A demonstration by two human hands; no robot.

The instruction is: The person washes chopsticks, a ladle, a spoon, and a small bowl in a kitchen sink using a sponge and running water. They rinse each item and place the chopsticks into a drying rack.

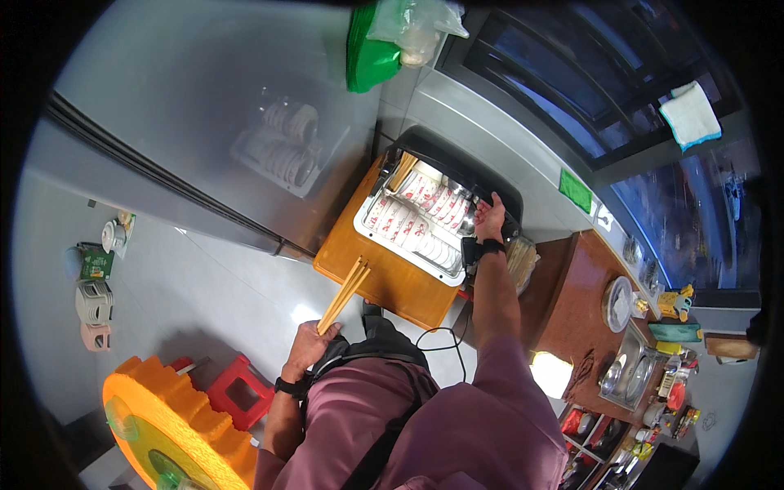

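Observation:
My left hand [308, 347] is closed around a small bundle of wooden chopsticks [346, 293], which point up and away from me. My right hand [489, 222] is at the front edge of a raised black lid [468, 158], fingers curled against it; part of the grip is hidden. Below the lid is a white dish rack box [409, 252]. In it stand rows of white bowls with red patterns [398, 222], and white plates [436, 250] fill the front right. More wooden chopsticks [402, 171] lie in the box's back left corner.
The box rests on an orange-brown wooden table [343, 248] beside a grey refrigerator [202, 122]. A black cable [456, 346] hangs near my right side. A red plastic stool [241, 392] and a large orange round object [177, 429] are at left. A brown counter [572, 300] with a sink [631, 367] runs right.

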